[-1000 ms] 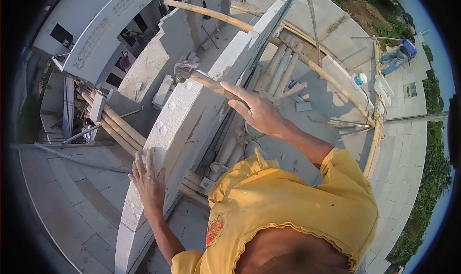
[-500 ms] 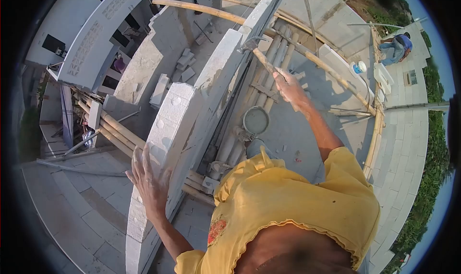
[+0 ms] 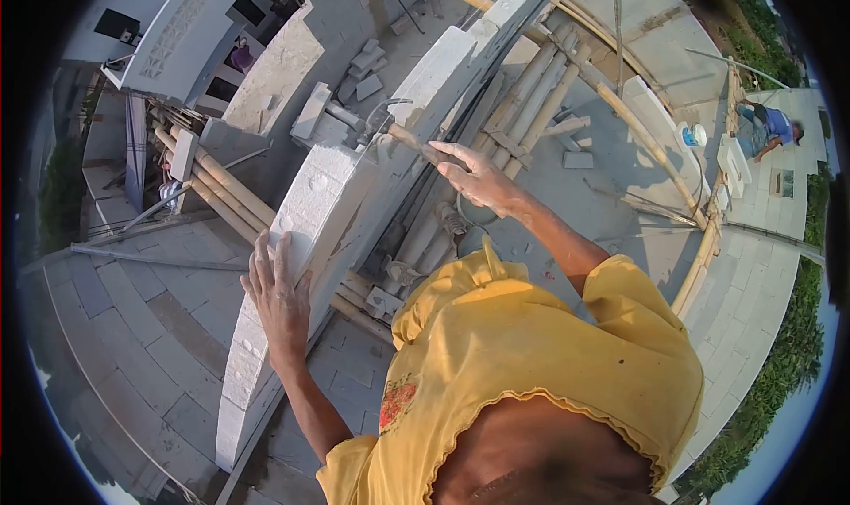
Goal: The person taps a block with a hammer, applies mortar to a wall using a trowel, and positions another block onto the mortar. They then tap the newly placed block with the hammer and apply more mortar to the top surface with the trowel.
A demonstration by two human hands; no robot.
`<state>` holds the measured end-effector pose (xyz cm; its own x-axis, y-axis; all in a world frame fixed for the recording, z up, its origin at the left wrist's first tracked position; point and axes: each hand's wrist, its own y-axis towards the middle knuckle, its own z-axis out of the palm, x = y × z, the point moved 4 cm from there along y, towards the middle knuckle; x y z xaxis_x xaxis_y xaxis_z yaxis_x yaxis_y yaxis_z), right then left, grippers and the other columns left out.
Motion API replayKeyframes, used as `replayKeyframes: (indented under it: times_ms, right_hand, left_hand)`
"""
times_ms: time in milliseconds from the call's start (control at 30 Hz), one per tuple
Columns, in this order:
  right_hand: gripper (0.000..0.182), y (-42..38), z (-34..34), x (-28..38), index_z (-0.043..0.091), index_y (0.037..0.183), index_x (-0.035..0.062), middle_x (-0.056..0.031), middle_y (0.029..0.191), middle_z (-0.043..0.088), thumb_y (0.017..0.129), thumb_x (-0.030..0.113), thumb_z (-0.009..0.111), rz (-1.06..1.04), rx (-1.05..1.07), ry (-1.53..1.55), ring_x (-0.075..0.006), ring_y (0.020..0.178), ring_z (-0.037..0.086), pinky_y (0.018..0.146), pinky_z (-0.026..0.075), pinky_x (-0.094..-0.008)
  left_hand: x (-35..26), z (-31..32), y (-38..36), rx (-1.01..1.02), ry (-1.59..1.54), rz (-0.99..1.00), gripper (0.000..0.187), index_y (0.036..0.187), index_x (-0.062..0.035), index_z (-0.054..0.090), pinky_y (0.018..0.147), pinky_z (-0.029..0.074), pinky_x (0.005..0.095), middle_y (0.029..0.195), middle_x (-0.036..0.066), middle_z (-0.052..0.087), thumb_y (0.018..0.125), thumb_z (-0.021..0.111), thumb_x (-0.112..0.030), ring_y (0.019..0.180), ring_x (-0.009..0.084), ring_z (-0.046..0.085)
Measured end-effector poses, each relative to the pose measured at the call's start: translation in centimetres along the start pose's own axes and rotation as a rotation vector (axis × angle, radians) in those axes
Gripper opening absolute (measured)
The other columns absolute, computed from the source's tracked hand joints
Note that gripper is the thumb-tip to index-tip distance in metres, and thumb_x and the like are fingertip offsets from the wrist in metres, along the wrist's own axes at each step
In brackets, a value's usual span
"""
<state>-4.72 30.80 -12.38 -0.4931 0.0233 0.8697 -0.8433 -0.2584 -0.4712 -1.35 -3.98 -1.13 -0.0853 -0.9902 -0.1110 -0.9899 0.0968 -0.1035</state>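
The hands were apart; the left hand [image 3: 282, 306] lay spread on a white block [image 3: 320, 191], already set atop the wall [image 3: 400, 182]; the right hand [image 3: 482, 185] gripped a hammer [image 3: 409, 138], its head near the block's far end; a notch remained open before the next block [image 3: 436, 62].

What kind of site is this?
Likely a building site, masonry stage: an unfinished block wall under the left hand, bamboo poles lashed beside it, and loose blocks beyond.
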Motion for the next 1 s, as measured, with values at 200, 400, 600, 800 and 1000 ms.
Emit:
replayKeyframes:
  times_ms: [200, 400, 600, 800, 1000]
  right_hand:
    - [0.046, -3.7, -6.3, -5.3, 0.054, 0.128, 0.0052, 0.0053, 0.067, 0.044, 0.096, 0.035, 0.070, 0.031, -0.472, 0.220, -0.0045, 0.051, 0.040, 0.044, 0.033, -0.0251]
    - [0.025, -9.0, -13.2, -24.0, 0.050, 0.097, 0.0110, 0.0044, 0.062, 0.042, 0.095, 0.026, 0.070, 0.304, -0.814, 0.333, -0.0083, 0.047, 0.041, 0.043, 0.038, -0.0295]
    - [0.021, -17.0, -14.3, -40.3, 0.054, 0.085, 0.0086, 0.0021, 0.062, 0.045, 0.091, 0.020, 0.071, 0.763, -0.836, 0.124, -0.0133, 0.046, 0.041, 0.042, 0.037, -0.0341]
    - [0.024, -14.5, -13.0, -33.3, 0.058, 0.093, 0.0043, -0.0054, 0.068, 0.058, 0.091, 0.025, 0.070, 0.686, -0.321, -0.348, -0.0227, 0.055, 0.055, 0.054, 0.047, -0.0397]
    - [0.045, -4.9, -9.6, -25.1, 0.061, 0.120, 0.0039, -0.0235, 0.104, 0.069, 0.092, 0.039, 0.065, 0.242, 0.203, -1.034, -0.0443, 0.100, 0.064, 0.085, 0.050, -0.0485]
  left_hand:
    - [-3.9, -0.5, -2.5, -0.199, 0.067, 0.234, 0.078, 0.148, -0.0220, 0.047, 0.122, 0.025, 0.0594, 0.158, 0.009, 0.041, 0.079, 0.083, -0.013, 0.147, 0.0319, 0.037]
    - [-10.7, 9.8, -7.3, 0.580, -0.759, 0.217, 0.061, 0.141, -0.0045, 0.053, 0.110, 0.043, 0.0423, 0.137, 0.017, 0.059, 0.089, 0.075, -0.026, 0.126, 0.0395, 0.055]
    - [-4.4, 23.8, -16.3, 0.910, -1.035, -0.577, 0.056, 0.140, -0.0041, 0.054, 0.106, 0.044, 0.0406, 0.136, 0.017, 0.060, 0.094, 0.067, -0.031, 0.123, 0.0349, 0.058]
    - [-4.2, 26.6, -17.6, 0.998, -0.995, -0.486, 0.053, 0.139, -0.0021, 0.056, 0.100, 0.047, 0.0368, 0.132, 0.016, 0.063, 0.098, 0.062, -0.035, 0.119, 0.0293, 0.061]
    - [-2.5, 28.0, -18.0, 0.877, -1.037, -0.301, 0.054, 0.138, -0.0001, 0.057, 0.095, 0.050, 0.0331, 0.128, 0.015, 0.066, 0.102, 0.056, -0.039, 0.114, 0.0237, 0.064]
